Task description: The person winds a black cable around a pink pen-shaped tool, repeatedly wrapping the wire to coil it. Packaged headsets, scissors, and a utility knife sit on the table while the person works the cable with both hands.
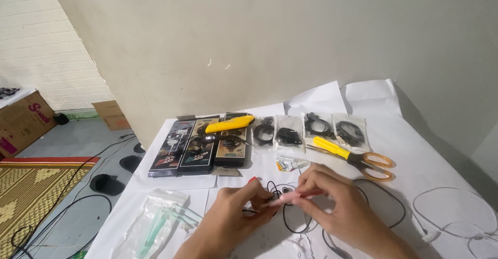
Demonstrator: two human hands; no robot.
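Head view: the left hand (233, 215) and right hand (332, 202) meet over the white paper-covered table (415, 160), fingers pinched shut together on a small pink piece (288, 198) joined to a thin black cable (295, 222) looping beneath them. Behind lie 4 clear bags of black cable (311, 129), 3 dark boxes (199, 145), a yellow cutter (229, 124) and yellow-handled scissors (358, 158). A clear packet of green sticks (155, 228) sits left, a white cable (456, 222) right.

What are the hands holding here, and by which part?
Both hands, left hand and right hand, pinch a small pinkish piece on a thin black cable, one at each end.
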